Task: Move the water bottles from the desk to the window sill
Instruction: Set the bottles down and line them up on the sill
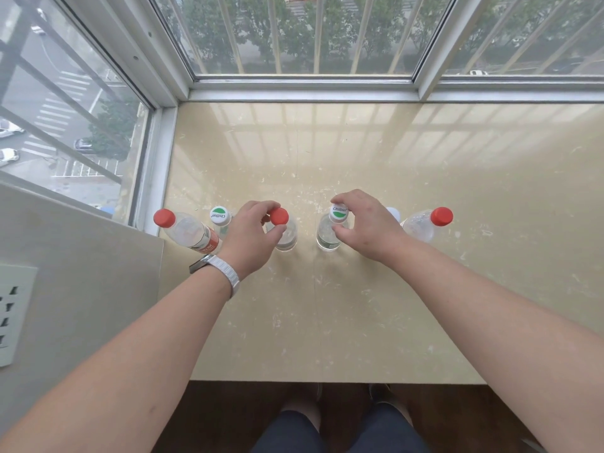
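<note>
Several clear water bottles stand in a row across the beige window sill (pixel 359 152). My left hand (pixel 253 235) grips the neck of a red-capped bottle (pixel 284 230) just left of centre. My right hand (pixel 367 223) holds a bottle with a white and green cap (pixel 330 232) by its neck. At the far left stands a red-capped bottle with a red label (pixel 188 228), and a green-capped one (pixel 219 217) stands beside it. To the right, a white-capped bottle (pixel 394 213) is mostly hidden behind my right hand, and a red-capped bottle (pixel 425 223) ends the row.
Window frames (pixel 304 86) with bars outside close the sill at the back and left. A wall with a white socket plate (pixel 13 312) rises at the left. The sill's front edge (pixel 327 380) drops to a dark wooden floor where my legs show.
</note>
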### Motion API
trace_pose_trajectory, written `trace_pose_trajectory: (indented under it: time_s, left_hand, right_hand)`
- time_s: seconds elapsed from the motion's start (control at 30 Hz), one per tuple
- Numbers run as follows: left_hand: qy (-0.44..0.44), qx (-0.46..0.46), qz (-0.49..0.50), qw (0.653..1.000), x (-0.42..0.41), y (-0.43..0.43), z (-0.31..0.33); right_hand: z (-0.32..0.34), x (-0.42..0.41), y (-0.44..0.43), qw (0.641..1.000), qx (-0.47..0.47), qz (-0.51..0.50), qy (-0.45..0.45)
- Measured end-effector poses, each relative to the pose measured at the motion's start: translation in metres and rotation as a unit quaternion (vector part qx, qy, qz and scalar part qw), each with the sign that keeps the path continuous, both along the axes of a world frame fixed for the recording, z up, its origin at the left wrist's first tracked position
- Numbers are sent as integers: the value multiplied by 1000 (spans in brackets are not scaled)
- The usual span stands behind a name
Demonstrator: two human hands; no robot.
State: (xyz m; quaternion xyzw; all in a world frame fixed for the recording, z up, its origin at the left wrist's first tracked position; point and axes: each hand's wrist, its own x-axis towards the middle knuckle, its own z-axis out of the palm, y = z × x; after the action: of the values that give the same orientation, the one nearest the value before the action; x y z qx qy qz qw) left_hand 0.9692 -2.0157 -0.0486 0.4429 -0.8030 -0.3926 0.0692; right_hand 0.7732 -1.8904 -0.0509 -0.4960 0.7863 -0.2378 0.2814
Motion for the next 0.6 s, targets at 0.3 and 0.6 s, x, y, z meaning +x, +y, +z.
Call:
trace_pose_trajectory:
  time_s: [0.3,0.6]
  left_hand:
    - [14,-47,-24,999,27,-3,20]
    - [-65,-190,34,979,110,-51,30]
  right_hand:
    - [23,34,-20,988,-71,86,105]
    - [28,99,-72,974,-75,154,148]
